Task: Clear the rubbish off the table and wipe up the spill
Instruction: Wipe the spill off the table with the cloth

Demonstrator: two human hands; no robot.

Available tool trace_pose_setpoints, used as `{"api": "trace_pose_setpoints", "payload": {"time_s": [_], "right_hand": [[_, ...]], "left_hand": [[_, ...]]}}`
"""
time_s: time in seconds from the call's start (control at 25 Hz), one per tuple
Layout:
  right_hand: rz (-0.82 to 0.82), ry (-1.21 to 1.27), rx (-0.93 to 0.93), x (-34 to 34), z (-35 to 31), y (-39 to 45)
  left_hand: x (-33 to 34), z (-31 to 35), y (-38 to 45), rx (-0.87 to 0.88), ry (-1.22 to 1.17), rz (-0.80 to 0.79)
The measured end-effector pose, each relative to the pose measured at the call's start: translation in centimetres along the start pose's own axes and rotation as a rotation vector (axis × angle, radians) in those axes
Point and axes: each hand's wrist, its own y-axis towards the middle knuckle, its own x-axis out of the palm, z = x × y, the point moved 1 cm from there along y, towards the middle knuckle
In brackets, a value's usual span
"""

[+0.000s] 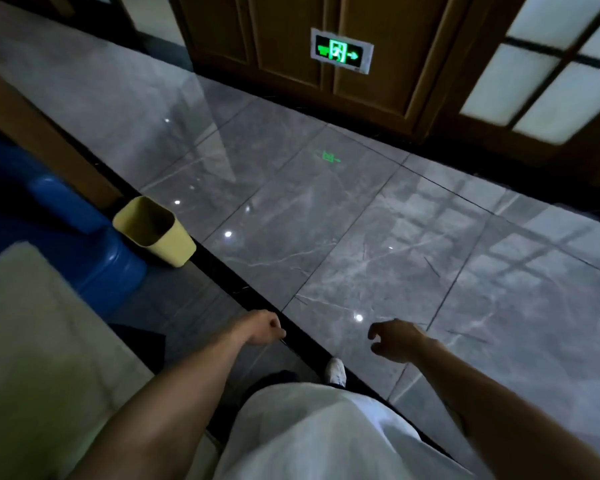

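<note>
Two bare hands hang out over a grey marble floor (326, 237). Loosely curled shut, the left hand (262, 327) holds nothing that can be seen; the right hand (394, 339) is open, fingers bent, empty. Well ahead and left of the left hand stands a yellow bin (155, 230) (its inside too dark to tell), just beside blue water bottles (94, 251). Far ahead of both hands, a green exit sign (340, 51) on brown wood panelling (284, 39) shows a running figure and arrow; no words are readable. One white shoe (336, 371) shows just behind the right hand.

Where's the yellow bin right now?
In the head view the yellow bin stands on the floor at left, well ahead of the left hand, right beside the blue container and against the dark floor strip.
</note>
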Motion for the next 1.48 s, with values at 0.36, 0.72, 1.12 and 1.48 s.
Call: {"api": "trace_pose_setpoints", "payload": {"time_s": [0.36, 0.72, 1.12, 1.48], "right_hand": [[-0.088, -0.232, -0.245, -8.4, -5.3, 8.5], [-0.133, -0.428, -0.423, -16.6, -21.2, 15.5], [-0.143, -0.755, -0.684, -18.4, -43.3, 19.5], [-0.276, -1.015, -1.001, -14.3, -60.5, 20.3]], "left_hand": [[-2.6, -4.3, -0.7, -0.197, -0.261, 0.109], [-6.4, -15.4, -2.9, -0.36, -0.505, 0.194], [-8.7, -28.2, -7.2, -0.519, -0.791, 0.4], [-5.5, -32.9, -11.7, -0.8, -1.14, 0.528]]}}
